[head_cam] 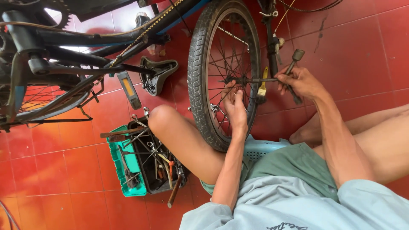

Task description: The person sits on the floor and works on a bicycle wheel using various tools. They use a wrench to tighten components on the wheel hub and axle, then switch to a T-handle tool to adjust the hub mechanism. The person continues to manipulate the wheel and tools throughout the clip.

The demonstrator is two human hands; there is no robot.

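A bicycle wheel (200, 72) with a black tyre stands upright between my knees. My left hand (235, 106) reaches through the spokes and rests by the hub (237, 80). My right hand (298, 81) is closed on a dark metal tool (294, 59) at the end of the axle (262, 79) that sticks out of the hub. A yellow-handled brush (263, 83) lies on the floor just behind the axle.
An upturned bicycle frame (64, 47) with chain and pedal fills the upper left. A saddle (155, 74) lies on the red tiles. A green crate (119, 166) with a black tray of several tools sits by my left knee.
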